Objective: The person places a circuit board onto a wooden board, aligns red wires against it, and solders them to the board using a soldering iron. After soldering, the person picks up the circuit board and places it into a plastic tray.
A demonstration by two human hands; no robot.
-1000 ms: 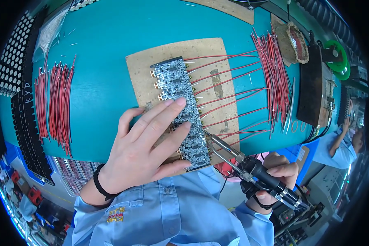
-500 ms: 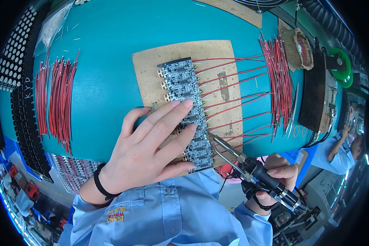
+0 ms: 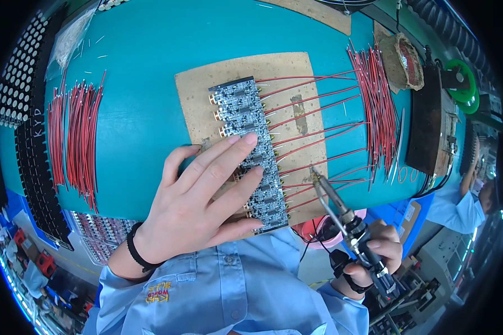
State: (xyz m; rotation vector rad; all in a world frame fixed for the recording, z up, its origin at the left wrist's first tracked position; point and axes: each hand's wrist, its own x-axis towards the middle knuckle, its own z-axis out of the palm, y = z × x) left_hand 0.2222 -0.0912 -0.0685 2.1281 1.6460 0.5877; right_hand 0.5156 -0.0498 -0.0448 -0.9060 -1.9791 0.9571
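Observation:
A long panel of circuit boards (image 3: 241, 107) lies on a tan board (image 3: 198, 95), its upper end tilted a little to the left. My left hand (image 3: 198, 192) rests on the panel with fingers spread, pressing its lower half and covering part of it. Several red wires (image 3: 302, 114) run from the panel's right edge to the right. In my right hand (image 3: 383, 251) is a soldering iron (image 3: 356, 226) with a thin metal feed tube along it. Its tip points up and left, over the wires and apart from the panel.
Bundles of red wires lie at the right (image 3: 379, 106) and left (image 3: 82, 139) of the teal mat (image 3: 140, 72). A dark metal box (image 3: 425, 134), a green spool (image 3: 464, 86) and a brown holder (image 3: 405, 61) stand far right. Black strips (image 3: 36, 178) line the left edge.
The soldering iron has moved off the panel's right edge, up and to the right. The panel has shifted slightly left in the picture. My left hand keeps its place on it.

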